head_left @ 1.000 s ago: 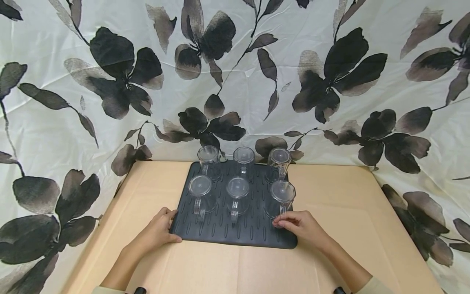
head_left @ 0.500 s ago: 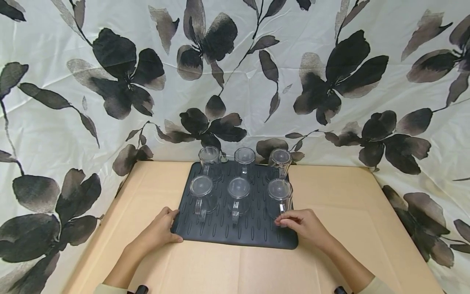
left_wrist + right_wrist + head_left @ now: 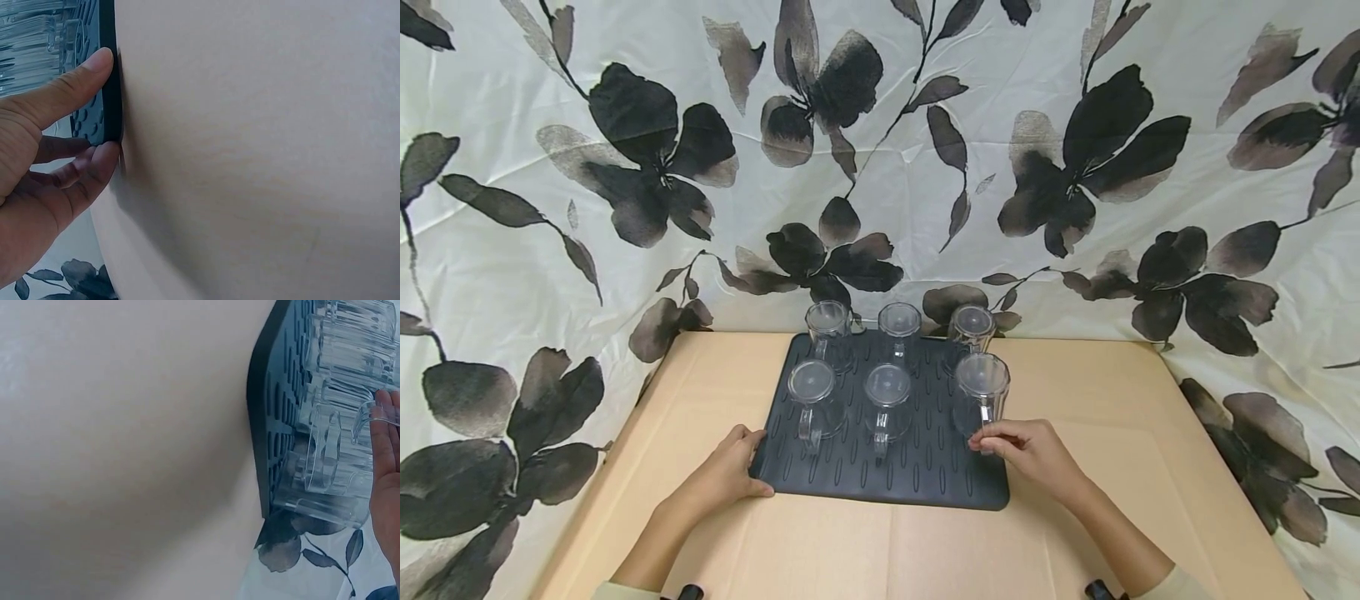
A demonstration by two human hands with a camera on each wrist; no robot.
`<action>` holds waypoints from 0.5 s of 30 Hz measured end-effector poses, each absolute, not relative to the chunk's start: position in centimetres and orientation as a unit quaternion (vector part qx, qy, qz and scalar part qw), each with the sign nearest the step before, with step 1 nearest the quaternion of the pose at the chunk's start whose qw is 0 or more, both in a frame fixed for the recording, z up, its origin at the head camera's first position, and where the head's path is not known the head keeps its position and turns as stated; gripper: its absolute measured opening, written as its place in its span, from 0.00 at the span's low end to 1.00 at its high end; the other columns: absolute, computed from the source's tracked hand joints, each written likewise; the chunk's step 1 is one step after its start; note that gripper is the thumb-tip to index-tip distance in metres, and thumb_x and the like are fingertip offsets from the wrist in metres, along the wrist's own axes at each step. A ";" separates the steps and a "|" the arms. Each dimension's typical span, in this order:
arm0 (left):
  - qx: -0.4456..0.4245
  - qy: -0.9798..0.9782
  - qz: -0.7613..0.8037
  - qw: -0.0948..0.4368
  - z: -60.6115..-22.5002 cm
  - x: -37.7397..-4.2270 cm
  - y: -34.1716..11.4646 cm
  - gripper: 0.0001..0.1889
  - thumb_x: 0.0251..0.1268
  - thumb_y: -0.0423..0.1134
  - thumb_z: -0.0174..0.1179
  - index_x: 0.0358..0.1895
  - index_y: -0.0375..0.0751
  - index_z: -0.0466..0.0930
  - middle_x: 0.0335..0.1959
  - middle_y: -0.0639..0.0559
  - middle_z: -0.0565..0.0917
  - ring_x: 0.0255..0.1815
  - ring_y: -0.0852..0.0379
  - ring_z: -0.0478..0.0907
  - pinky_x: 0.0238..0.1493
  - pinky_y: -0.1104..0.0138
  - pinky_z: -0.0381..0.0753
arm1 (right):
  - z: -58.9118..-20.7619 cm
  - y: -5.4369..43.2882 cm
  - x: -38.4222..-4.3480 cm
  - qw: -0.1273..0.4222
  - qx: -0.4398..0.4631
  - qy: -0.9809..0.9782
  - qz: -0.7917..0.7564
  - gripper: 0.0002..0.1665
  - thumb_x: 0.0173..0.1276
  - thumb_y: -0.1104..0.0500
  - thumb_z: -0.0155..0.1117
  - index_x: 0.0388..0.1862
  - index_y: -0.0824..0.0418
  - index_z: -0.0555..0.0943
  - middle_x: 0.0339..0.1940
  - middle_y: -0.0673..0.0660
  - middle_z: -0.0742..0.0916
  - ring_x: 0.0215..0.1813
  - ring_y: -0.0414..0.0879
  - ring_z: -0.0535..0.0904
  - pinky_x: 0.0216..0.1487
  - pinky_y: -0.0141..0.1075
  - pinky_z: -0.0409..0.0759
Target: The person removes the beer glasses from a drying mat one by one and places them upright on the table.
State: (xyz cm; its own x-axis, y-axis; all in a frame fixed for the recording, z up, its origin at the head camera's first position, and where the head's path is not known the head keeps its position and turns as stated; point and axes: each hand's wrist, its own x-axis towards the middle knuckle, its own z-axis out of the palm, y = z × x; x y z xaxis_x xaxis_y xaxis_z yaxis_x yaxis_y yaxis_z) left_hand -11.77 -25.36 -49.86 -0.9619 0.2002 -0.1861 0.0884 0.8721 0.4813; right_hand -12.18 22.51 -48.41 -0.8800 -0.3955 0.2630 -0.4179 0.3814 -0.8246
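Observation:
A dark ribbed drying mat point(image 3: 850, 487) lies on the table with several clear glass mugs upside down on it. My left hand point(image 3: 722, 468) grips the mat's near left corner, its thumb point(image 3: 81, 78) on the near edge and fingers at the left side. My right hand point(image 3: 1030, 454) pinches the handle of the front right glass mug point(image 3: 982, 379). In the right wrist view this mug point(image 3: 324, 450) is mouth toward the mat, its rim apart from the surface. Beside it stand the front middle mug point(image 3: 887, 387) and the front left mug point(image 3: 812, 383).
Three more mugs form the back row: left point(image 3: 829, 321), middle point(image 3: 899, 321) and right point(image 3: 972, 323). A light tan tabletop point(image 3: 1097, 400) surrounds the mat. Behind it hangs a white cloth point(image 3: 940, 208) printed with dark flowers.
The front right mug first shifted slightly left, then rose and moved right with my right hand. My left hand has stayed at the mat's corner.

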 end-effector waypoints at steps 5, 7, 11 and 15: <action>0.076 0.961 0.239 0.114 -50.0 -11.7 -25.4 0.53 0.35 0.44 0.87 0.68 0.20 0.71 0.49 0.40 0.76 0.38 0.55 0.75 0.43 0.58 0.83 | -47.4 22.8 -12.4 0.027 0.244 -0.832 0.497 0.08 0.69 0.66 0.70 0.43 0.58 0.90 0.38 0.52 0.93 0.43 0.37 0.90 0.46 0.27 0.86; 0.077 0.962 0.237 0.114 -50.0 -11.7 -25.4 0.54 0.35 0.44 0.87 0.68 0.20 0.71 0.50 0.39 0.76 0.38 0.55 0.75 0.43 0.57 0.83 | -47.0 23.1 -12.5 0.041 0.251 -0.832 0.493 0.08 0.68 0.68 0.69 0.43 0.59 0.90 0.38 0.52 0.93 0.42 0.38 0.90 0.46 0.27 0.86; 0.075 0.962 0.234 0.115 -50.0 -11.7 -25.4 0.54 0.35 0.45 0.87 0.68 0.19 0.70 0.52 0.37 0.76 0.40 0.54 0.76 0.46 0.54 0.85 | -45.9 23.7 -13.0 0.074 0.267 -0.836 0.474 0.10 0.67 0.70 0.69 0.42 0.59 0.90 0.37 0.52 0.93 0.41 0.37 0.90 0.45 0.26 0.86; 0.073 0.962 0.235 0.116 -50.0 -11.7 -25.4 0.54 0.36 0.45 0.86 0.68 0.19 0.70 0.53 0.35 0.76 0.42 0.52 0.77 0.49 0.51 0.85 | -44.5 24.3 -13.5 0.099 0.276 -0.840 0.457 0.10 0.67 0.72 0.69 0.42 0.60 0.90 0.37 0.53 0.93 0.41 0.36 0.90 0.45 0.23 0.85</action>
State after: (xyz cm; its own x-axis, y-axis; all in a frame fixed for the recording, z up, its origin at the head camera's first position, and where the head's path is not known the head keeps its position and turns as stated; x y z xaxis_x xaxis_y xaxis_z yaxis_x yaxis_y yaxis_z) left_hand -11.68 -25.36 -49.98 -0.9625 0.1942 -0.1893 0.0850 0.8789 0.4693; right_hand -13.48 24.26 -44.52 -0.8277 -0.3729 0.4193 -0.5546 0.4294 -0.7128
